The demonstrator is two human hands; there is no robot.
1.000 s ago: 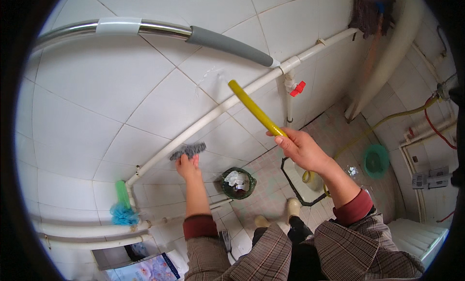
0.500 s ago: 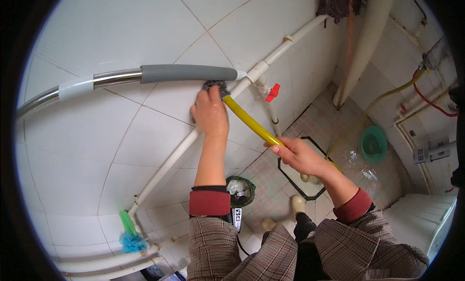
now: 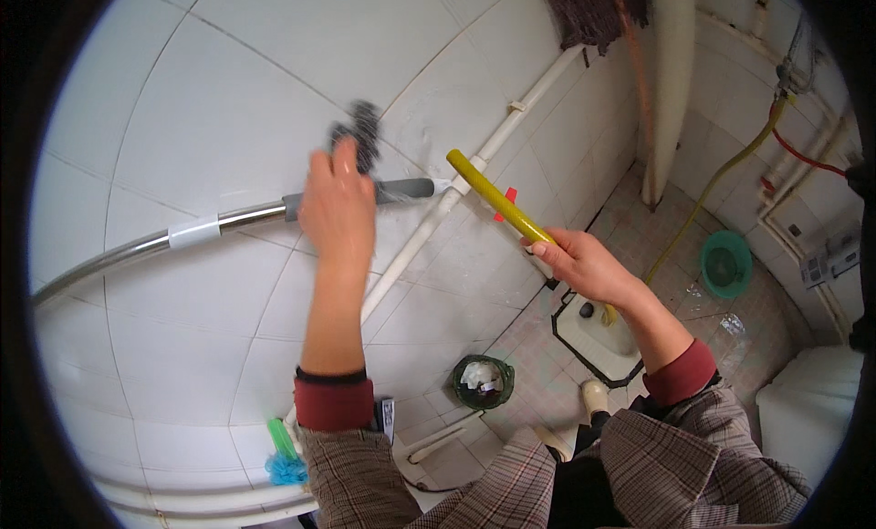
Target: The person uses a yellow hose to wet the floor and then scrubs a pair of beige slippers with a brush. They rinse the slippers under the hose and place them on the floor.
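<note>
My left hand (image 3: pixel 338 196) is raised against the white tiled wall (image 3: pixel 246 119), its fingers closed on a dark grey, mesh-like scouring cloth (image 3: pixel 367 132). Motion blurs the cloth, so its exact kind is hard to tell. Behind that hand runs a curved metal rail with a grey foam sleeve (image 3: pixel 406 191). A yellow hose (image 3: pixel 497 199) is gripped in my right hand (image 3: pixel 584 264), thumb along its side. Its free end points up and left, close to a white wall pipe (image 3: pixel 411 255). Wet streaks show on the tiles around the sleeve's end.
A red-handled valve (image 3: pixel 506 205) sits beside the pipe. Below are a squat toilet (image 3: pixel 593 337), a lined bin (image 3: pixel 484 383) and a green basin (image 3: pixel 726 264). A mop (image 3: pixel 589 14) hangs at the top; a green-handled blue brush (image 3: pixel 286 465) is at lower left.
My left hand has moved up and left with the cloth, from under the sleeve to above it. The hose end has come away from the cloth and tilts up. The view has shifted.
</note>
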